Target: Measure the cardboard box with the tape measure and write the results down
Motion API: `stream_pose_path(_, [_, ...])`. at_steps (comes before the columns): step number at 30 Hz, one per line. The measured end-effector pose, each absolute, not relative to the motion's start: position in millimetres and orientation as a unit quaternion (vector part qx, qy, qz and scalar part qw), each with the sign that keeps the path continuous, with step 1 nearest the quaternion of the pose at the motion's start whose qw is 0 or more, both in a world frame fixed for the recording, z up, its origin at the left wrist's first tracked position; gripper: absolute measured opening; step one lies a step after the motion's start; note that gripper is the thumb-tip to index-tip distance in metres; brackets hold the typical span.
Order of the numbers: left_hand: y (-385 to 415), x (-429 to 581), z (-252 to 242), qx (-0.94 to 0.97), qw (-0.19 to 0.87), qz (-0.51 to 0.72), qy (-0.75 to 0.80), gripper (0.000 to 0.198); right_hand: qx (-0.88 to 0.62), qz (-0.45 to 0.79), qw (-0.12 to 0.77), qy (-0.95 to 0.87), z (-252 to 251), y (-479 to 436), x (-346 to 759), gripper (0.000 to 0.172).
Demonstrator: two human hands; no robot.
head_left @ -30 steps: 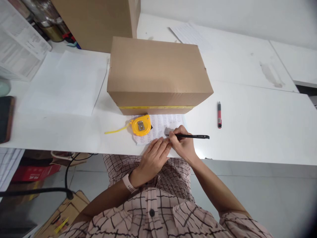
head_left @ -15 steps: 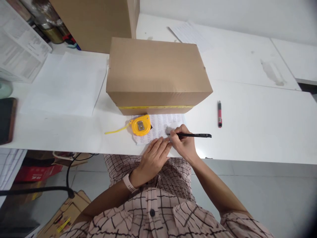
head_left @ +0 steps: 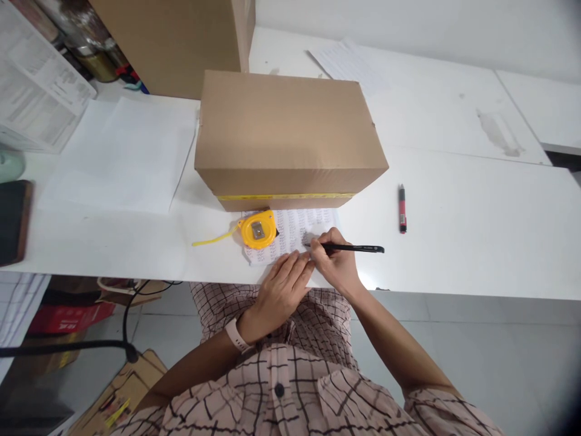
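Note:
Pinched in the fingers of my right hand (head_left: 336, 260) is a black pen (head_left: 356, 247), its tip down on a sheet of paper (head_left: 288, 233) covered in rows of handwriting. My left hand (head_left: 285, 286) lies flat over the lower edge of that sheet, fingers stretched out, beside my right hand. A yellow tape measure (head_left: 258, 229) rests on the left part of the paper, a short length of its yellow strap trailing left. Just beyond the paper stands a closed cardboard box (head_left: 290, 130) with a yellow strip along its lower front side.
A red and black marker (head_left: 402, 209) lies on the white table (head_left: 476, 230) at the right. White sheets (head_left: 122, 157) and a dark phone (head_left: 13, 221) are at the left. A larger cardboard box (head_left: 177, 48) stands behind, near a printed paper (head_left: 347, 63).
The pen's rear end has shifted slightly left and down as my right hand moves it over the paper. My left hand stays in place.

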State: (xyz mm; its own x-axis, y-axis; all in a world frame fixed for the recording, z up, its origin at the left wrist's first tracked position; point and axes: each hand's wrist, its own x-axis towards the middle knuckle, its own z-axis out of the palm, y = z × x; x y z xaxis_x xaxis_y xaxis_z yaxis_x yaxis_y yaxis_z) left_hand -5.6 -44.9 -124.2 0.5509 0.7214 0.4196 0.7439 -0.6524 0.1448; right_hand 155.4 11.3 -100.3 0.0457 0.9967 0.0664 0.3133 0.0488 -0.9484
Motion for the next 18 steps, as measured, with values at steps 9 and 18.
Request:
stream_pose_path(9, [-45.2, -5.9, -122.2, -0.882, 0.017, -0.212, -0.421, 0.044, -0.575, 0.389, 0.463, -0.551, -99.3, 12.6, 155.6, 0.025])
stream_pose_path(18, [-44.7, -4.4, -121.6, -0.881, 0.021, -0.217, -0.419, 0.042, -0.567, 0.393, 0.460, -0.559, -97.2, 13.1, 155.3, 0.023])
